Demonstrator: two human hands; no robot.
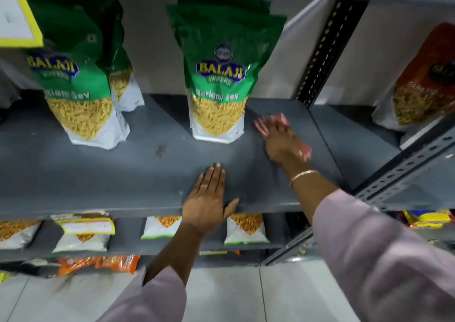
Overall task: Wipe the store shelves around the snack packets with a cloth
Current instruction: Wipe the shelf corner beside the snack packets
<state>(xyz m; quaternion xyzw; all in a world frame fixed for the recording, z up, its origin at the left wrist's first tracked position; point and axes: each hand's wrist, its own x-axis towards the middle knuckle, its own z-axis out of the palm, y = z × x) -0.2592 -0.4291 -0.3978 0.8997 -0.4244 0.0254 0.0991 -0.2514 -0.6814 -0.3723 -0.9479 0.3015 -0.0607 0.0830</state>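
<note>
A grey metal shelf [138, 174] carries two green snack packets, one [216, 75] in the middle and one [78, 92] to its left, both upright. My right hand [283, 142] presses a pink cloth [264, 124] flat on the shelf just right of the middle packet; the hand and cloth are blurred by motion. Resting flat on the shelf's front edge, my left hand [209, 198] has its fingers spread and holds nothing.
An orange snack packet [418, 80] stands on the neighbouring shelf to the right, beyond a slotted upright post [325, 48]. Lower shelves hold several smaller packets [243, 228]. A yellow-framed label [17, 14] hangs at top left. A dirty mark [161, 149] sits on the shelf.
</note>
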